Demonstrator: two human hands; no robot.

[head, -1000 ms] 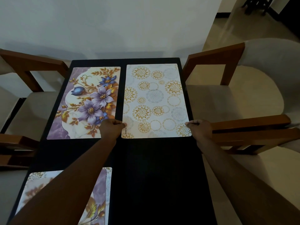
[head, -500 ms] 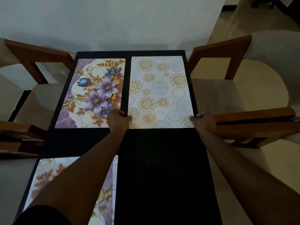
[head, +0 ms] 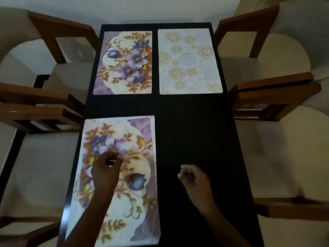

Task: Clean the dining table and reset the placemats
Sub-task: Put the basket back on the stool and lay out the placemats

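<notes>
Where the dark, matte rectangular table (head: 194, 132) meets its far edge, two flat rectangular placemats lie side by side: a floral placemat (head: 124, 63) at the far-left corner, a circle-patterned placemat (head: 190, 61) at the far-right. A second floral mat (head: 138, 202) covers the near-left quarter, another mat's edge showing beneath. The left hand (head: 106, 173) hovers over it, fingers curled, contact unclear. The right hand (head: 192, 179), loosely curled and empty, hangs above bare tabletop.

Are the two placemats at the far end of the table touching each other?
Apart. The head view shows a strip of dark table between the floral placemat and the circle-patterned placemat along their whole length.
</notes>
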